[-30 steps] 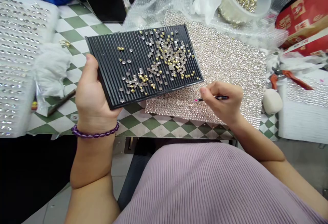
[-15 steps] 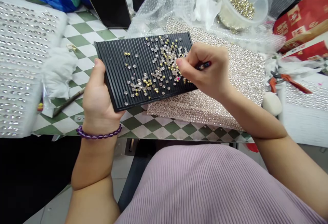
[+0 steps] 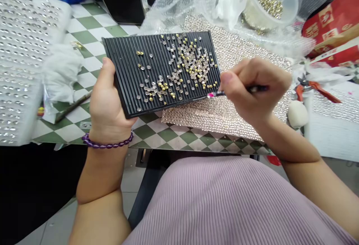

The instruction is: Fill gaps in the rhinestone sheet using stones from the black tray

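My left hand [image 3: 105, 95] grips the left end of a black ridged tray [image 3: 123, 56], thumb along its edge, and holds it tilted above the table. Clear and gold-backed rhinestones [image 3: 195, 64] lie scattered over the ridges, densest toward the right. Between the thumb and fingers of my right hand [image 3: 254, 88] is a thin pen-like tool [image 3: 217, 94] with a pink spot near its tip. The tool's end is by the tray's lower right edge; whether it touches is unclear. Beneath the tray and right hand lies a sheet covered in rhinestones [image 3: 196, 116].
A clear tub [image 3: 291, 4] of gold stones stands at the back right, near bubble wrap [image 3: 168, 9]. Orange-handled pliers [image 3: 319, 88] and a whitish lump [image 3: 297, 113] lie right. A white board with rows of gems [image 3: 25, 50] and a dark stick [image 3: 71, 108] lie left.
My right hand has moved right and slightly down, drawing the tool from among the stones to the tray's lower edge. The left hand and tray stay nearly in place.
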`<act>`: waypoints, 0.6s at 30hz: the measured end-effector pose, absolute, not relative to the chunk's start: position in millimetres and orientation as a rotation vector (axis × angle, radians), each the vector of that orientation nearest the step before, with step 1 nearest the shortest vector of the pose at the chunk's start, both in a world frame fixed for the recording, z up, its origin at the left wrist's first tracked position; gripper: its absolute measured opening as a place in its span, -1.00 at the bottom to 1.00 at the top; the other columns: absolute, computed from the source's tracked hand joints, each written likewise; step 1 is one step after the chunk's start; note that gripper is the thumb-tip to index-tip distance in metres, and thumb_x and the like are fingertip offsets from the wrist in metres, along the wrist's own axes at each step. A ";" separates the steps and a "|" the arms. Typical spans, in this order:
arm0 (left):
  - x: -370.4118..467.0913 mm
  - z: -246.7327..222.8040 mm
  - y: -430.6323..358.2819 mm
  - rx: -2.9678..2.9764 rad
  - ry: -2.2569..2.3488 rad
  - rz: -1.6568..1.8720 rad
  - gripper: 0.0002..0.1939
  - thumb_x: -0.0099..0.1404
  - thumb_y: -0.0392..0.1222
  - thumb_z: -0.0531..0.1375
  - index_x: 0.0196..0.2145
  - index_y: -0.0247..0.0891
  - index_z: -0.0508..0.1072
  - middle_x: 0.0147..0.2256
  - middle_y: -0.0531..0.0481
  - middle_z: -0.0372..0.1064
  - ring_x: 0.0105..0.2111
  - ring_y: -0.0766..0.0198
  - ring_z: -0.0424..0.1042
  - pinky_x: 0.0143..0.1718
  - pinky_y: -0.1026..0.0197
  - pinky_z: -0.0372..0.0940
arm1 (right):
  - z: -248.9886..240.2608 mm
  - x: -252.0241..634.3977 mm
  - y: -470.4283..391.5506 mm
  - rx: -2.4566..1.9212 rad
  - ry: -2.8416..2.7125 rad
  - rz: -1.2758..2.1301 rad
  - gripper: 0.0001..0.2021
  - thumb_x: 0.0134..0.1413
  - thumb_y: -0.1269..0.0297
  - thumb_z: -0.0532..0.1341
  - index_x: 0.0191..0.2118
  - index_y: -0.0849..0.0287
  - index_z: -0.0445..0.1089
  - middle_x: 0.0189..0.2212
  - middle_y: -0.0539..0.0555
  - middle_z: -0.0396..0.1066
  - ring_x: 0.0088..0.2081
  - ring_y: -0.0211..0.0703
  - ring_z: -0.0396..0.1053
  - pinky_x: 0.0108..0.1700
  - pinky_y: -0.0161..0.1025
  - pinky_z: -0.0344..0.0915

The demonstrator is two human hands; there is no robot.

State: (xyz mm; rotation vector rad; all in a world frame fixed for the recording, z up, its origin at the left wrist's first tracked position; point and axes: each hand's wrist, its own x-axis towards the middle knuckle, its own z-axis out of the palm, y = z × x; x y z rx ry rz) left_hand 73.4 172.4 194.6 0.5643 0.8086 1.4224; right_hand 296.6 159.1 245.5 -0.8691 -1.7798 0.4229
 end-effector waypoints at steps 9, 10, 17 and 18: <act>69.7 188.5 174.7 0.616 0.770 1.423 -0.57 0.45 -0.11 -0.25 -0.08 -0.49 0.24 -0.09 -0.06 0.34 0.22 0.15 0.04 0.19 -0.21 -0.11 | 212.6 315.4 133.4 -1.036 -2.083 0.476 -0.67 0.03 0.52 0.18 -0.64 0.26 0.04 -0.63 -0.04 0.26 -0.57 -0.48 0.21 -0.56 -0.44 0.05; 69.3 187.9 174.9 0.626 0.778 1.425 -0.57 0.45 -0.11 -0.25 -0.08 -0.49 0.24 -0.08 -0.06 0.34 0.23 0.15 0.03 0.18 -0.21 -0.11 | 211.5 316.6 133.7 -1.047 -2.080 0.474 -0.67 0.03 0.52 0.18 -0.63 0.26 0.04 -0.63 -0.04 0.26 -0.57 -0.48 0.22 -0.56 -0.44 0.05; 71.5 190.8 173.3 0.577 0.745 1.450 -0.62 0.45 -0.13 -0.20 -0.11 -0.50 0.24 -0.11 -0.08 0.35 0.24 0.16 -0.02 0.21 -0.14 -0.13 | 206.2 320.1 134.4 -1.088 -2.091 0.456 -0.67 0.02 0.50 0.18 -0.64 0.25 0.06 -0.64 -0.05 0.27 -0.58 -0.47 0.20 -0.55 -0.42 0.05; 72.0 191.2 173.0 0.573 0.729 1.454 -0.62 0.44 -0.13 -0.19 -0.11 -0.50 0.25 -0.11 -0.08 0.35 0.24 0.15 -0.02 0.22 -0.12 -0.13 | 205.4 320.0 134.1 -1.090 -2.110 0.454 -0.68 0.03 0.49 0.18 -0.65 0.25 0.07 -0.64 -0.05 0.27 -0.59 -0.47 0.20 -0.56 -0.42 0.05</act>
